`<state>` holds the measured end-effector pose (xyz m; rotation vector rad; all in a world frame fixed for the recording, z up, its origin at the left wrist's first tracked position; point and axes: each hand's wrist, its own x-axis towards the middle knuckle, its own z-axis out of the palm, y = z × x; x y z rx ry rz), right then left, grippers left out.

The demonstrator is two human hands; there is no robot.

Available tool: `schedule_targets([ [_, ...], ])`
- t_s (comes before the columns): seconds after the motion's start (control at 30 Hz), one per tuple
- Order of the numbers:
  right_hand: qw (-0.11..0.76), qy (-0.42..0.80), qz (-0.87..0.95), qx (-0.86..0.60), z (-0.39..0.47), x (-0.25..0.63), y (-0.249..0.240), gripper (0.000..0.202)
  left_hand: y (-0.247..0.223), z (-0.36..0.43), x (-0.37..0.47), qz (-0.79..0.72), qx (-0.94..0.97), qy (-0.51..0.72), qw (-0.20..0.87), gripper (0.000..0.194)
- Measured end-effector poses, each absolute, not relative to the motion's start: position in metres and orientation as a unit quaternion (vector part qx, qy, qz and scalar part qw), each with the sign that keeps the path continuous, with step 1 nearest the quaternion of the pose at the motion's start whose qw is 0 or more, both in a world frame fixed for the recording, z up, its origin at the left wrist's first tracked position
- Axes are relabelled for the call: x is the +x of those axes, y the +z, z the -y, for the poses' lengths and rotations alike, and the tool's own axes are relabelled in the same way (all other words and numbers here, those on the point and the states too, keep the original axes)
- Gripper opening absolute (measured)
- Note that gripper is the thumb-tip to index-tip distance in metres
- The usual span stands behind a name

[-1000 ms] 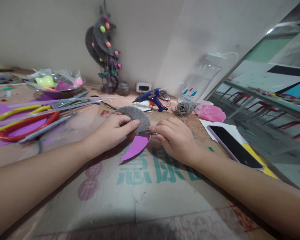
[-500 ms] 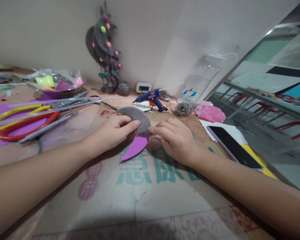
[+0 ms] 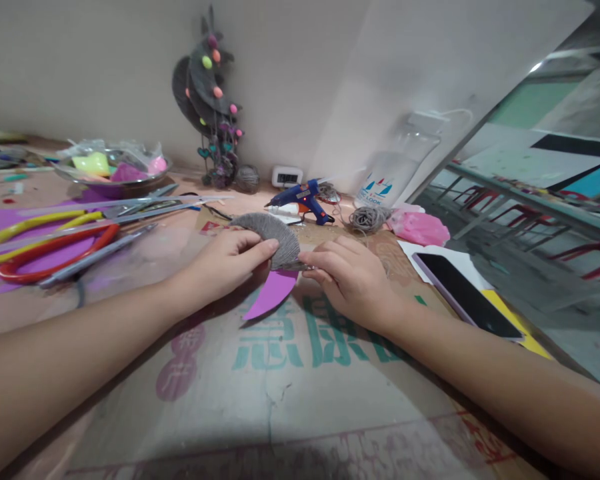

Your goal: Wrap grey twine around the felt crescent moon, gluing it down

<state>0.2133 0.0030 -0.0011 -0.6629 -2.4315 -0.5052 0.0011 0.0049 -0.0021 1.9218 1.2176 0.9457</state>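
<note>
A purple crescent (image 3: 271, 295) is wrapped over its upper part in grey yarn (image 3: 279, 230), while its lower tip stays bare. My left hand (image 3: 235, 257) grips the wrapped part, with the thumb lying on top and the other fingers partly hidden beneath. At the crescent's right edge, where the wrapping ends, my right hand (image 3: 353, 277) pinches the grey yarn between closed fingertips. The strand itself is mostly hidden there. A loose yarn bundle (image 3: 367, 218) lies beyond the right hand.
A printed cardboard sheet (image 3: 220, 413) covers the tabletop. Scissors (image 3: 55, 257) and a pen (image 3: 97, 257) lie left, below a bowl (image 3: 113, 187). Behind the hands stand a blue glue gun (image 3: 300, 199), clock (image 3: 287, 176) and bottle (image 3: 395, 170). A phone (image 3: 467, 293) lies right.
The right fingertips have shifted very slightly at the crescent's edge. Both hands otherwise keep the same hold.
</note>
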Motion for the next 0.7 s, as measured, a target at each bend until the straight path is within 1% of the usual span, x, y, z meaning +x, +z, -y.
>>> schedule_targets([
  [0.7, 0.266, -0.189, 0.910, -0.255, -0.0029, 0.2138, -0.0018, 0.015, -0.0018, -0.0058, 0.0006, -0.461, 0.747, 0.351, 0.328, 0.041],
])
